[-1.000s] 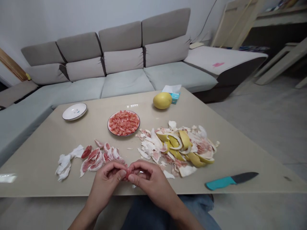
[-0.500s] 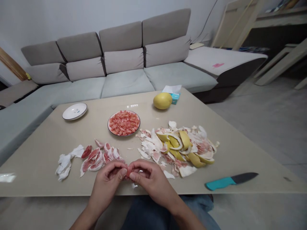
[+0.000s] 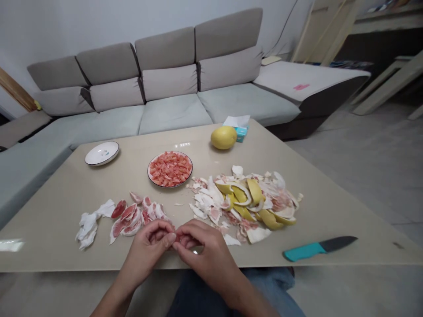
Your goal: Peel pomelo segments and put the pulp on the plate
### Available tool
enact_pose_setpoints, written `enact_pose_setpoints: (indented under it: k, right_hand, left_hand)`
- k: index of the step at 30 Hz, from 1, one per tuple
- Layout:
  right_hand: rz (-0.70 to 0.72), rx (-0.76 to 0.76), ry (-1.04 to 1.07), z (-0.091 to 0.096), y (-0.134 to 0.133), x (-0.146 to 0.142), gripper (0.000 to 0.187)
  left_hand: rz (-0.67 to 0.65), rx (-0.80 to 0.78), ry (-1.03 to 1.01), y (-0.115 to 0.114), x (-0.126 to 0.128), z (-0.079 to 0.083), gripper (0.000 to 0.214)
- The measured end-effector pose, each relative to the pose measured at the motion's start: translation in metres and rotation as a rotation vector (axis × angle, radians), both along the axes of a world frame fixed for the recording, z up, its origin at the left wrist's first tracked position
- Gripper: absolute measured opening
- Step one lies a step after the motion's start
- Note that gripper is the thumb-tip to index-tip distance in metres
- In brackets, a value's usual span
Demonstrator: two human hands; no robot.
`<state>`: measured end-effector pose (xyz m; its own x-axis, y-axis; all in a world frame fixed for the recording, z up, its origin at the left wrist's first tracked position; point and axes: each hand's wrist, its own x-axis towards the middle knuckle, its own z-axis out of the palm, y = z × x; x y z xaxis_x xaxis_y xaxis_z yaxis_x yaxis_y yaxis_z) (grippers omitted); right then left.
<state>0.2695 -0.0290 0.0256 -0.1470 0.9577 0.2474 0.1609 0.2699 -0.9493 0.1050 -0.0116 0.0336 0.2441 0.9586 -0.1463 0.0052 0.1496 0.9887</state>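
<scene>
My left hand and my right hand meet at the near edge of the table, fingers curled and pinched on a small pink pomelo piece that mostly hides between them. Just beyond my left hand lies a cluster of unpeeled pink pomelo segments. A plate of peeled pink flesh sits further back at the centre. Right of my hands spreads a heap of yellow rind and white pith.
A teal-handled knife lies near the right front of the beige table. White pith scraps lie at left. An empty white plate, a whole yellow pomelo and a tissue box stand behind. A grey sofa runs behind.
Both hands have kept pinching the same pink piece with small finger shifts; my right fingers have curled down more. The view has tilted slightly.
</scene>
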Motion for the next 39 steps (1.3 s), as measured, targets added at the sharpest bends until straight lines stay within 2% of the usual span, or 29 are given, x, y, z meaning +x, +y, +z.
enact_pose_setpoints:
  k: [7, 14, 17, 20, 22, 24, 26, 30, 33, 35, 39]
  right_hand:
    - [0.006, -0.225, 0.137, 0.006, 0.003, 0.002, 0.008]
    - [0.169, -0.475, 0.407, 0.005, 0.008, 0.009, 0.027]
    - [0.133, -0.464, 0.394, 0.004, 0.007, 0.008, 0.027]
    - [0.077, -0.408, 0.327, 0.003, 0.006, 0.004, 0.033]
    - [0.026, -0.325, 0.263, 0.002, 0.005, 0.0, 0.027]
    - [-0.002, -0.274, 0.23, 0.002, 0.006, -0.002, 0.018]
    - [0.015, -0.309, 0.273, 0.001, 0.007, -0.001, 0.016]
    - [0.104, -0.454, 0.469, -0.001, 0.008, 0.001, 0.026]
    - [0.111, -0.519, 0.55, -0.001, 0.009, 0.001, 0.031]
    - [0.104, -0.53, 0.571, -0.001, 0.009, 0.0, 0.033]
    - [0.111, -0.51, 0.595, -0.001, 0.009, -0.002, 0.034]
  left_hand:
    - [0.1, 0.006, -0.041, -0.006, 0.004, -0.005, 0.021]
    - [0.171, -0.042, -0.129, -0.002, -0.001, -0.008, 0.022]
    - [0.203, -0.012, -0.115, -0.003, 0.001, -0.007, 0.024]
    - [0.206, 0.138, -0.01, -0.004, 0.003, -0.004, 0.016]
    - [0.195, 0.2, 0.038, -0.004, 0.003, -0.003, 0.013]
    - [0.187, 0.182, 0.033, -0.004, 0.003, -0.003, 0.014]
    - [0.192, 0.139, -0.003, -0.005, 0.003, -0.004, 0.016]
    - [0.228, 0.095, -0.059, -0.006, 0.006, -0.007, 0.019]
    - [0.248, 0.083, -0.083, -0.007, 0.007, -0.009, 0.02]
    - [0.262, 0.117, -0.07, -0.008, 0.007, -0.009, 0.018]
    - [0.254, 0.301, 0.05, -0.008, 0.007, -0.005, 0.009]
